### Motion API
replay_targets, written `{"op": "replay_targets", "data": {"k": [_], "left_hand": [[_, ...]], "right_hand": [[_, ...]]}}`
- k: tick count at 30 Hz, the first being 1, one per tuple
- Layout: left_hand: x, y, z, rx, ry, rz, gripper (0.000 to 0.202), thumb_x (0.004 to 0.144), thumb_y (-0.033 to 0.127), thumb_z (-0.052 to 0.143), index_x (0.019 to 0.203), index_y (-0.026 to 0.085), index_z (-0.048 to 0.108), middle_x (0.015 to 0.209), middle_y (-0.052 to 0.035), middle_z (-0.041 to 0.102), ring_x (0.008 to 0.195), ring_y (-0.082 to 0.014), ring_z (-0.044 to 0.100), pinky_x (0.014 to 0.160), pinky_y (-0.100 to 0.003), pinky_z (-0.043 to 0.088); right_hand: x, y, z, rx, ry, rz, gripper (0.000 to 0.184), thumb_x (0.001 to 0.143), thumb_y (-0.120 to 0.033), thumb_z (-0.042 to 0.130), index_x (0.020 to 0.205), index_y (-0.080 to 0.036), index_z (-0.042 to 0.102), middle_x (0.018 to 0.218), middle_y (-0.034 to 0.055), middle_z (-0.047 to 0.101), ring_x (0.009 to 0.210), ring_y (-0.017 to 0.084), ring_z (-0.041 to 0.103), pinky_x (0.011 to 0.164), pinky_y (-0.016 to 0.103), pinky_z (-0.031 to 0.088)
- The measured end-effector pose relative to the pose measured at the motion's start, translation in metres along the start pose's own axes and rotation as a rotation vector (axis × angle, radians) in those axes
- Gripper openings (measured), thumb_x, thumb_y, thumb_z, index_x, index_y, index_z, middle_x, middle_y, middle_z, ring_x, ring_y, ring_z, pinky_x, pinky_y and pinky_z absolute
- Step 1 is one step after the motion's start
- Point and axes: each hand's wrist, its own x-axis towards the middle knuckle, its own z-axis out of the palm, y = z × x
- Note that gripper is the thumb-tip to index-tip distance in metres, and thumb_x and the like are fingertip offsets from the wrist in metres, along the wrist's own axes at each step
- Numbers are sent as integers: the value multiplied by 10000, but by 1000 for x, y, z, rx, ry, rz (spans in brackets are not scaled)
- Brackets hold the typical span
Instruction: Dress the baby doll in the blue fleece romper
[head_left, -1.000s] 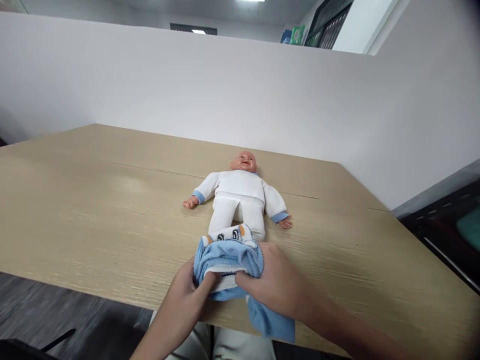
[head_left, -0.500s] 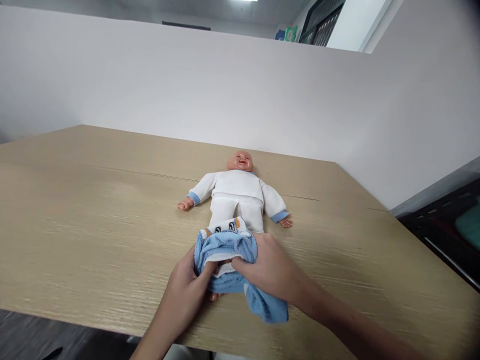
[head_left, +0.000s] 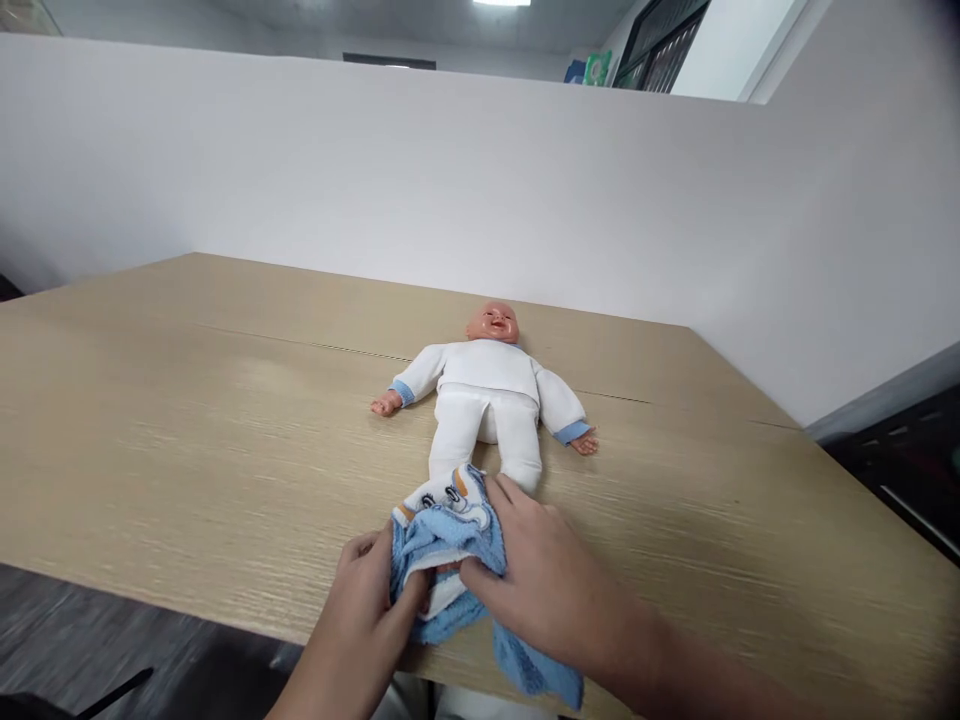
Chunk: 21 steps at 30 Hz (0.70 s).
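Observation:
A baby doll [head_left: 489, 365] in a white suit with light-blue cuffs lies on its back, head away from me. Over its lower legs and feet I hold a small blue terry baby garment [head_left: 450, 535] with a white-trimmed opening and a printed white-and-orange patch. My left hand [head_left: 367, 590] grips the left side of the opening, thumb inside the edge. On the right side my right hand [head_left: 536, 575] is closed on the cloth, thumb also at the trim. A loose blue sleeve or leg hangs below the right hand. The doll's feet are hidden by cloth and hands.
The doll lies on a wide wooden table [head_left: 225, 420], whose near edge runs just below my hands. A white partition wall [head_left: 420, 180] stands behind it. At the right is a dark object [head_left: 900, 460] beside the table. A dark floor [head_left: 97, 640] shows at lower left.
Both hands and the blue garment have moved toward me, down the doll's legs, so more of the white legs shows. The view has shifted slightly.

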Motion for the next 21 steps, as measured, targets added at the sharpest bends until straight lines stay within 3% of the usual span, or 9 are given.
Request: {"op": "replay_targets", "data": {"k": [2,5,11,16,21], "left_hand": [[4,8,1,47,-21,10,471,990,532,414,1019,217,762,1168,-159,808,1212,-429,644,1119,-618,463],[7,10,4,53,-29,24,467,982,500,405,1011,214,773,1254,-169,793,1279,-433,620,1168,-648,427],[-2,-26,17,-65,63,84,542,1031,536,531,1429,219,717,1509,-169,682,1436,-404,559,1217,-602,477],[-11,-45,21,-52,87,191,481,1050,481,593,1479,283,687,1547,-150,657,1437,-395,589,1190,-565,533],[-17,-45,25,-124,82,234,570,1062,405,611,1622,328,541,1704,-102,519,1584,-347,481,1303,-515,437]], "right_hand": [[0,-1,2,-49,-36,31,508,870,-327,621,1366,-213,623,1313,154,719,1105,386,733,936,507,536],[-2,-2,3,-38,-88,63,493,855,-312,609,1335,-200,626,1323,163,725,1148,397,725,959,520,533],[-4,7,2,58,-72,28,539,807,-259,633,1343,-219,602,1322,137,722,1136,358,719,952,473,516],[-9,12,3,114,-100,17,654,800,-227,645,1448,-223,562,1362,140,708,1191,375,714,996,487,518],[-14,14,4,161,-87,20,834,788,-211,659,1600,-252,472,1528,145,646,1333,382,673,1115,537,517]]}}
